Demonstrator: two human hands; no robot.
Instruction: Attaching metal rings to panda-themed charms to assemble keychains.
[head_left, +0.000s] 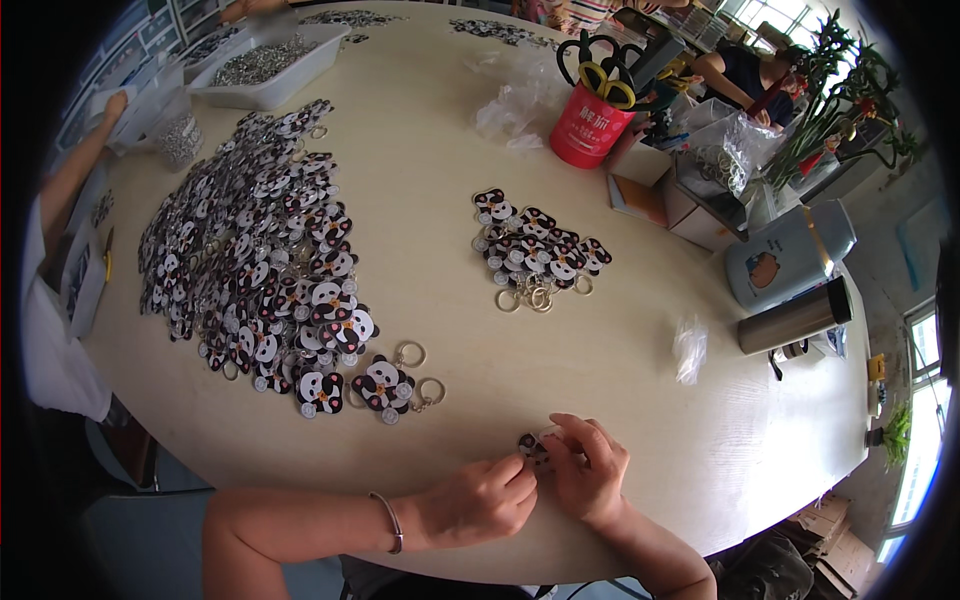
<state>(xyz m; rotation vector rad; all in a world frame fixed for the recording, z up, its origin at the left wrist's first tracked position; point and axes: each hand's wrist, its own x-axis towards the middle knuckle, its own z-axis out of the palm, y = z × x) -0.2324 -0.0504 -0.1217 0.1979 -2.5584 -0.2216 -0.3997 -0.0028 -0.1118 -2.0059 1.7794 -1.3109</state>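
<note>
Near the table's front edge, my left hand [487, 497] and my right hand [588, 465] meet with fingers pinched around a panda keychain [534, 452]. Fingers cover most of it, so its ring cannot be made out. To the left spreads a large heap of panda keychains [250, 260], flat black-and-white figures with metal rings. At the heap's near end, a few loose panda keychains [384, 388] lie with their rings pointing right. A smaller pile of panda keychains [540, 245] sits beyond my hands, its rings toward me.
A white tray of metal parts [268, 68] stands far left, beside a clear cup [180, 140]. Back right are a red can with scissors [590, 125], plastic bags [520, 105], a blue-grey container [790, 255] and a steel tumbler [795, 318]. Other people sit at left and far right.
</note>
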